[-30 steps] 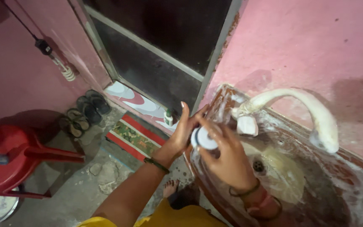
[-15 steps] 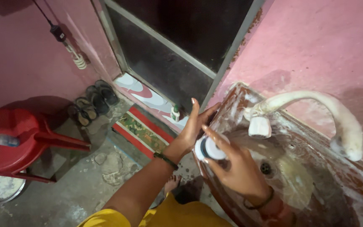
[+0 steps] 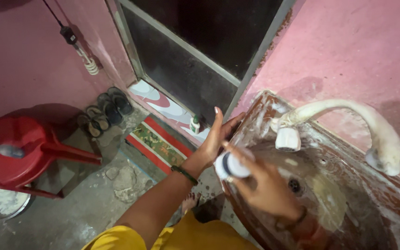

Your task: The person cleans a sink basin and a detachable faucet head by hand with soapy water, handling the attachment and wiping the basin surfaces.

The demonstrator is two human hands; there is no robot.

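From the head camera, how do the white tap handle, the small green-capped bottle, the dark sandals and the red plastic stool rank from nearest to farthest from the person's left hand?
1. Small green-capped bottle: just left of the left hand, on the doorstep.
2. White tap handle: to the right, at the sink's back edge.
3. Dark sandals: on the floor, far left by the wall.
4. Red plastic stool: at the left edge.

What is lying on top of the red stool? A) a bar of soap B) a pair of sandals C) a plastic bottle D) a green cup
C: a plastic bottle lies on its side on the seat of the red stool, while the sandals sit on the floor by the doorway.
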